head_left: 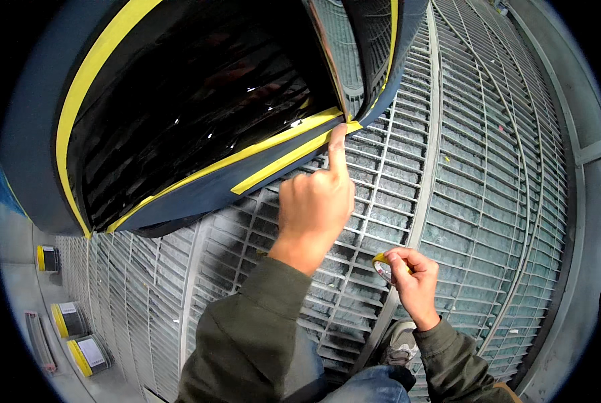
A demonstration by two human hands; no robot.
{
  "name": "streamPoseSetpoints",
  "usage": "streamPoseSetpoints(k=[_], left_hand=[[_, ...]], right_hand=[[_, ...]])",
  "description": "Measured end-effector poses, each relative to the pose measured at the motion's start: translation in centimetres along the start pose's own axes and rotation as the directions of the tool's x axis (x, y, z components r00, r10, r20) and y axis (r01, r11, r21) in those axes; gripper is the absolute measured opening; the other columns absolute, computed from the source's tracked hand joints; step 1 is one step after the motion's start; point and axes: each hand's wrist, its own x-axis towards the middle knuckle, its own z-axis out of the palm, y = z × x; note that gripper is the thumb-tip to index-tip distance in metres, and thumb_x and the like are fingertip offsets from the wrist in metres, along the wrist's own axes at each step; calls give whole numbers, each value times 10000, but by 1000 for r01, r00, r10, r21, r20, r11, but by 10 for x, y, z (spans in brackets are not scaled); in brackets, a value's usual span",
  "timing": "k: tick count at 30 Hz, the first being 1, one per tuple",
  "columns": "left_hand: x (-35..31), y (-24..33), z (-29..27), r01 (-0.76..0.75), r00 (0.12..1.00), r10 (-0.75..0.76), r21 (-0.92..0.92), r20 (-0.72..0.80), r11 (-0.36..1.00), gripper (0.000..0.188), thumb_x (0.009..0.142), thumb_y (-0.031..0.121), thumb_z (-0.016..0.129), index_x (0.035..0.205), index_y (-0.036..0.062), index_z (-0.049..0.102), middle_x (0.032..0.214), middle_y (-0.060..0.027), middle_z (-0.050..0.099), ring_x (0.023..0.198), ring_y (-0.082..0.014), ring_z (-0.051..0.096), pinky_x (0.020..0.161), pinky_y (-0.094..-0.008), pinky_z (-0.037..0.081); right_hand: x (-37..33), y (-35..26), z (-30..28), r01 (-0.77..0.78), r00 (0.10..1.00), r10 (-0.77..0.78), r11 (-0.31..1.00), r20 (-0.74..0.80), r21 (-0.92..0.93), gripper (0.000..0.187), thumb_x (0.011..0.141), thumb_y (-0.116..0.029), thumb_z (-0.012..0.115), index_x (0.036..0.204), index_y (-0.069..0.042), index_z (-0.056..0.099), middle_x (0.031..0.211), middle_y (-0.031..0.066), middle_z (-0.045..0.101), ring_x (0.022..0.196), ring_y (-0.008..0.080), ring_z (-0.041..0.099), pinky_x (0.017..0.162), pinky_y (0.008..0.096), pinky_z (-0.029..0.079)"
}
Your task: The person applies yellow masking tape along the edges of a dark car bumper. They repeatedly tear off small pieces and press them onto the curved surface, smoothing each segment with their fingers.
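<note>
A dark blue car body panel (199, 191) fills the upper left, around an opening covered with glossy black film (193, 101). Yellow masking tape (105, 50) edges the opening, and a separate yellow strip (283, 161) runs along the panel below it. My left hand (317, 201) presses its outstretched index fingertip on the right end of that strip, its other fingers curled and holding nothing. Lower right, away from the panel, my right hand (418, 282) pinches a roll of yellow masking tape (382, 264), partly covered by the fingers.
Metal floor grating (475, 174) spreads under the car and around my shoe (401, 344). At the far left stand several yellow-and-dark rolls (89, 354) with white labels. A grey wall edge (576, 121) curves along the right.
</note>
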Motion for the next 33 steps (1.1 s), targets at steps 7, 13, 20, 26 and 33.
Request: streamPoseSetpoints(k=[7,13,20,26,33], left_hand=[[-37,-31,-15,100,995,-101,90,10,991,642,861,150,607,1469,111,405,522,-120,591,455,-323,616,502,-441,520],[-80,-66,-35,208,977,-208,-13,-36,978,746,828,46,643,1509,170,366,542,-109,584,455,-299,614,485,-397,503],[-95,-67,-42,252,966,-249,39,-71,967,740,831,49,647,1517,125,380,592,-129,642,491,-302,648,510,-395,512],[-33,-22,-18,116,992,-118,30,50,993,672,860,94,679,1479,44,423,585,-88,629,480,-243,635,496,-341,494],[20,-7,15,-59,938,-57,-320,-343,946,223,897,86,708,1096,-12,722,563,-84,577,467,-139,542,489,-288,433]], right_hand=[[-4,-3,-8,-46,999,46,999,13,21,167,967,-120,664,979,30,737,792,21,713,690,56,607,610,220,483],[-5,-2,-11,-41,999,39,995,24,90,163,969,-120,661,983,26,732,791,16,707,659,45,586,581,212,464],[-6,6,-14,-69,998,66,987,26,145,166,968,-123,663,980,28,731,774,5,693,645,41,569,565,212,447],[-9,19,-14,-72,997,68,988,33,137,166,966,-120,662,979,28,736,755,-8,680,653,28,538,571,217,431],[-11,20,-25,-57,998,58,985,-3,164,159,961,-111,662,973,29,736,727,-19,659,649,29,535,571,220,431]])
